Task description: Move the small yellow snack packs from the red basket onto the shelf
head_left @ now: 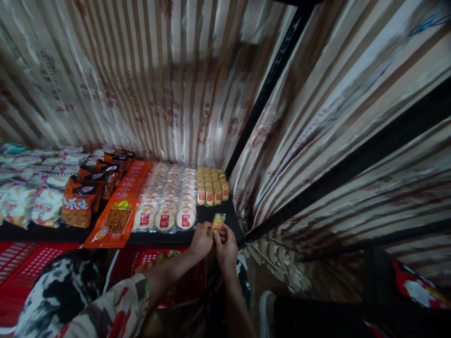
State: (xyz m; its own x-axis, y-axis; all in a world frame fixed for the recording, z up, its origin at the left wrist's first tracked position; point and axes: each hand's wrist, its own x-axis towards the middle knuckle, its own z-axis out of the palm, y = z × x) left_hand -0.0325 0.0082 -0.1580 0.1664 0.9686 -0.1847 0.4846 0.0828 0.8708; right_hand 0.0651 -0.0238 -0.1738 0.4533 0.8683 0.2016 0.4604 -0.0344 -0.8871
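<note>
Yellow packet (218,220), small and shiny, sits up between two sets of fingertips, over the front edge of the black shelf (232,218); whether its lower end touches the shelf, I cannot tell. Left hand (202,240) pinches it from one side, right hand (226,243) closes on the other with the thumb across its lower front, so both grips are nearly closed, with just the packet's width between them. It looks light, a soft, slick wrapper around something probably crumbly, so a gentle hold on the two sides suits it, and a hard squeeze could crack what's inside. Just behind, matching yellow packs (209,190) stand in tight rows. Move left and it's round white crackers (165,218) in clear wrap, then a long orange bag (120,218) reaching over the shelf's front edge, then dark orange snack bags (76,204) and white bags (47,206) at the far end. Down below, under the left forearm, a red basket (121,263) holds yellowish packets (158,259), and at the back hangs a striped curtain (197,94) beside a black post (271,80).
</note>
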